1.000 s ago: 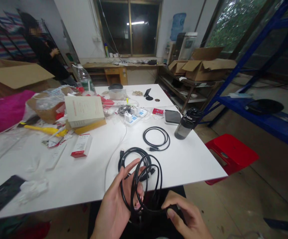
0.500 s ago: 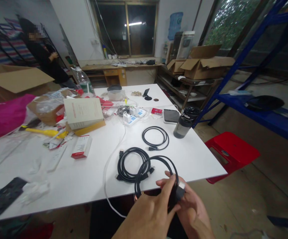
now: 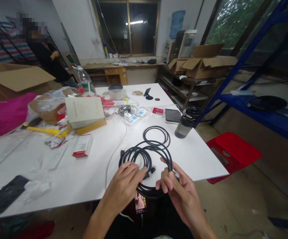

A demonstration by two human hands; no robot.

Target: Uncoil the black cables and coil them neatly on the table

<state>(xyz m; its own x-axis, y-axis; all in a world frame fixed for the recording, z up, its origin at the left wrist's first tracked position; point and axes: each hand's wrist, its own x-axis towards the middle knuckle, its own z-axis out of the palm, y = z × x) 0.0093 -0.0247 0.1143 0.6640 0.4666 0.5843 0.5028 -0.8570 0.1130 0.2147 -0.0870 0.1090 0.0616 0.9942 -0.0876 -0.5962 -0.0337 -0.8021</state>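
Note:
A coiled black cable (image 3: 168,156) is held up between my hands over the near edge of the white table. My right hand (image 3: 178,189) is closed around the right side of the coil, near a plug. My left hand (image 3: 126,182) has its fingers closed on the left side of the same coil. Behind it, a second black coil (image 3: 122,161) lies on the table, partly hidden by my left hand. Farther back rests a third, thinner loop of black cable (image 3: 169,137). Below my hands, a lit phone screen (image 3: 140,203) shows.
White power strips (image 3: 132,119) with chargers, a red-and-white box (image 3: 82,146), an open book (image 3: 85,113) and plastic bags stand left and centre. A dark bottle (image 3: 183,127) is near the right edge. A red stool (image 3: 233,151) stands beyond it. One person (image 3: 46,59) stands back left.
My left hand has moved left, away from my right hand and the plug, onto the coil's left side. The held coil is now spread wider, and the phone screen has come into view.

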